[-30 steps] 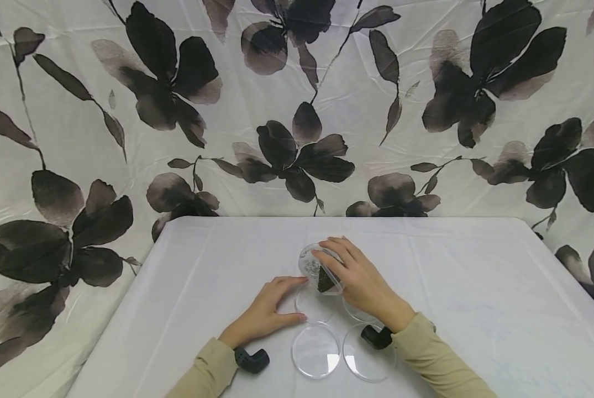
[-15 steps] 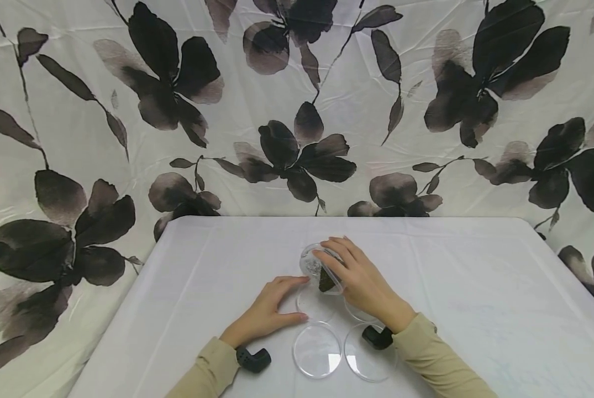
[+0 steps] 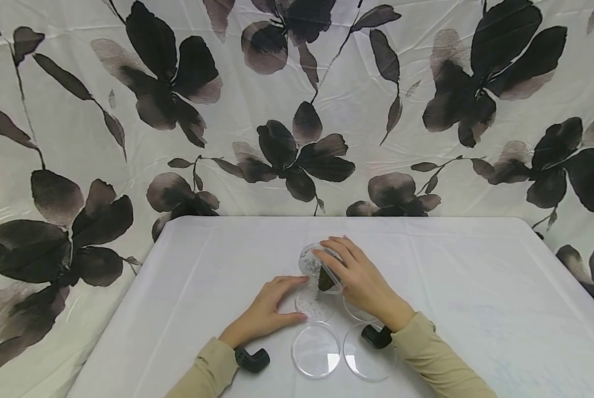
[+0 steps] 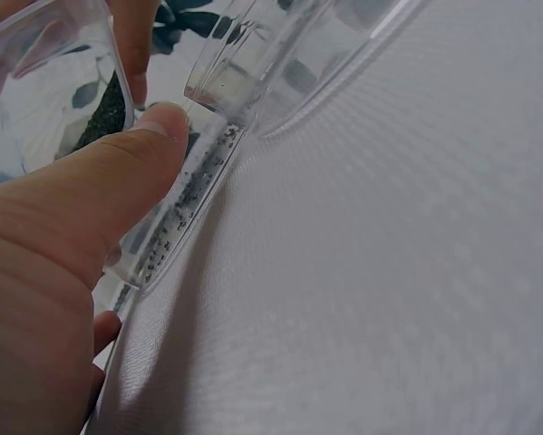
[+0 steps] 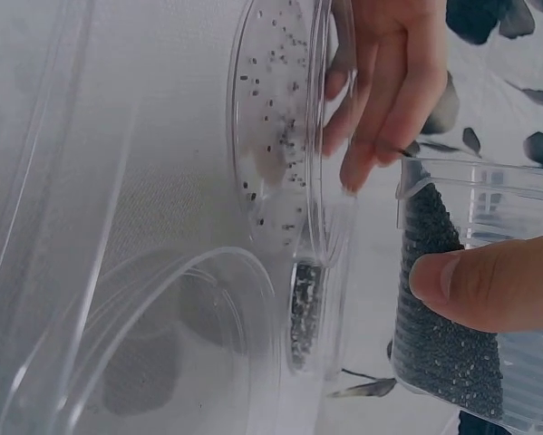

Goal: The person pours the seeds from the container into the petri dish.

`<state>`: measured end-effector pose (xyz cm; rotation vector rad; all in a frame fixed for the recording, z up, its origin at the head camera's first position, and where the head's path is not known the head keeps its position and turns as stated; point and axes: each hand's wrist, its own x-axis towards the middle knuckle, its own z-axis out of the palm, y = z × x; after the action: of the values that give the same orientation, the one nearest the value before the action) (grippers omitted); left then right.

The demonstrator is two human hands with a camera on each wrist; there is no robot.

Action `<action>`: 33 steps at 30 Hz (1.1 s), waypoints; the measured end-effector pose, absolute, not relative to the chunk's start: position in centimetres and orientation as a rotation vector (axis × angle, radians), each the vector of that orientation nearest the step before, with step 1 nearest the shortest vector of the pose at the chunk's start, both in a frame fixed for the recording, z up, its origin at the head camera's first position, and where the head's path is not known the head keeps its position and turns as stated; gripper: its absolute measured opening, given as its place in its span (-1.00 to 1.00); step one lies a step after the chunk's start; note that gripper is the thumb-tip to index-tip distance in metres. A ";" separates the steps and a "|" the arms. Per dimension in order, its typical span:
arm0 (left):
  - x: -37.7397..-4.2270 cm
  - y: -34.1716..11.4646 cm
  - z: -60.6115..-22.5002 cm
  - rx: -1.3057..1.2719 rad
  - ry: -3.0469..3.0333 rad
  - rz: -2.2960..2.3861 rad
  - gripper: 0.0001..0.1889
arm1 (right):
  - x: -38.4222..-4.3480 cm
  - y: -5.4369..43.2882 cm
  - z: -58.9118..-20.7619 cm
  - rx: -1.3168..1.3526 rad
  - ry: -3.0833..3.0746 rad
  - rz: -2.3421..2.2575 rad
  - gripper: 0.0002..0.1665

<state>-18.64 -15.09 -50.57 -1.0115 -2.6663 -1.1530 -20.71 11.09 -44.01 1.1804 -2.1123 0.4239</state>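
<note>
My right hand [image 3: 363,279] grips a clear plastic tub [image 5: 516,195], tilted, with its thumb on the ribbed side. Dark, tiny seeds [image 5: 439,353] lie heaped in a slope inside it. Below the tub's lip is a clear petri dish [image 3: 310,305] with dark seeds scattered over its floor. My left hand [image 3: 267,309] holds this dish from the left, thumb at the near side and forefinger at the far side; in the left wrist view the thumb [image 4: 149,136] lies by the rim. Behind it, partly under the tub, another petri dish [image 3: 306,260] also has seeds in it.
Two petri dishes with no seeds showing, a left one [image 3: 316,351] and a right one [image 3: 363,362], sit nearer me. Another dish [image 3: 352,312] is partly hidden under the right hand. A white cloth [image 3: 476,276] covers the table, with a floral curtain [image 3: 376,110] behind.
Dark seeds have fallen from the tilted tub and now speckle the dish by my left hand, which looked bare before. Both hands have stayed nearly still.
</note>
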 end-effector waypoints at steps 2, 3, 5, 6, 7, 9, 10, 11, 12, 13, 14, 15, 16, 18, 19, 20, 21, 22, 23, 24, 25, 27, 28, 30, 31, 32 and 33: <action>-18.6 -15.3 -50.6 -0.999 -2.681 -1.155 -0.21 | -20.8 11.0 -44.1 1.186 -2.111 0.425 0.06; -18.5 -15.4 -50.5 -0.995 -2.686 -1.157 -0.21 | -20.8 10.9 -44.1 1.187 -2.108 0.429 0.06; -18.6 -15.3 -50.5 -0.997 -2.692 -1.155 -0.21 | -20.8 11.0 -44.1 1.186 -2.109 0.430 0.07; -18.6 -15.3 -50.6 -0.997 -2.692 -1.154 -0.21 | -20.8 11.0 -44.0 1.185 -2.108 0.431 0.07; -18.6 -15.3 -50.6 -0.994 -2.696 -1.153 -0.21 | -20.8 11.0 -44.0 1.186 -2.106 0.433 0.07; -18.6 -15.3 -50.6 -0.999 -2.686 -1.149 -0.21 | -20.7 11.0 -44.0 1.186 -2.105 0.437 0.05; -18.6 -15.2 -50.6 -1.000 -2.684 -1.145 -0.21 | -20.7 11.1 -44.0 1.186 -2.105 0.437 0.04; -18.6 -15.2 -50.7 -1.003 -2.680 -1.147 -0.21 | -20.7 11.1 -44.0 1.186 -2.103 0.438 0.05; -18.6 -15.2 -50.6 -1.002 -2.682 -1.148 -0.21 | -20.7 11.1 -44.0 1.187 -2.104 0.438 0.05; -18.6 -15.2 -50.7 -1.001 -2.682 -1.149 -0.20 | -20.8 11.2 -44.0 1.188 -2.105 0.438 0.06; -18.6 -15.2 -50.7 -1.001 -2.679 -1.149 -0.21 | -20.8 11.2 -44.0 1.190 -2.106 0.437 0.07; -18.6 -15.2 -50.7 -1.001 -2.677 -1.153 -0.21 | -20.9 11.3 -44.0 1.190 -2.108 0.442 0.09; -18.6 -15.1 -50.7 -0.998 -2.680 -1.157 -0.20 | -20.9 11.4 -44.0 1.190 -2.111 0.449 0.11; -18.6 -15.1 -50.7 -0.998 -2.681 -1.159 -0.20 | -21.1 11.6 -44.0 1.186 -2.114 0.470 0.15; -18.6 -15.1 -50.7 -0.997 -2.679 -1.157 -0.20 | -21.2 11.7 -44.0 1.185 -2.115 0.486 0.16; -18.5 -15.2 -50.7 -1.000 -2.674 -1.152 -0.20 | -21.3 11.8 -44.0 1.183 -2.118 0.505 0.17; -18.5 -15.2 -50.7 -0.999 -2.673 -1.151 -0.20 | -21.4 11.9 -44.1 1.178 -2.121 0.525 0.17; -18.5 -15.2 -50.7 -0.997 -2.677 -1.148 -0.20 | -21.5 12.1 -44.1 1.172 -2.126 0.547 0.17; -18.5 -15.2 -50.7 -0.998 -2.677 -1.146 -0.20 | -21.5 12.2 -44.2 1.164 -2.130 0.569 0.17; -18.5 -15.2 -50.7 -0.998 -2.678 -1.142 -0.20 | -21.6 12.3 -44.3 1.157 -2.138 0.594 0.18; -18.5 -15.3 -50.7 -0.998 -2.677 -1.139 -0.20 | -21.7 12.4 -44.4 1.151 -2.149 0.622 0.18; -18.5 -15.3 -50.7 -0.998 -2.675 -1.143 -0.20 | -21.8 12.6 -44.6 1.135 -2.170 0.680 0.17; -18.5 -15.3 -50.7 -0.997 -2.675 -1.147 -0.20 | -21.9 12.7 -44.7 1.126 -2.180 0.716 0.16; -18.5 -15.4 -50.7 -0.997 -2.678 -1.149 -0.20 | -22.0 12.9 -44.9 1.099 -2.199 0.792 0.12; -18.5 -15.4 -50.7 -0.996 -2.678 -1.150 -0.20 | -22.0 12.9 -45.0 1.083 -2.212 0.834 0.11; -18.5 -15.4 -50.8 -0.994 -2.677 -1.152 -0.19 | -22.0 13.0 -45.1 1.069 -2.224 0.881 0.10; -18.5 -15.4 -50.8 -0.989 -2.681 -1.155 -0.19 | -22.0 13.1 -45.2 1.055 -2.232 0.929 0.10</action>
<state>-18.49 -15.43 -50.78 -0.9891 -2.6813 -1.1550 -21.99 13.08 -45.18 1.0551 -2.2323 0.9287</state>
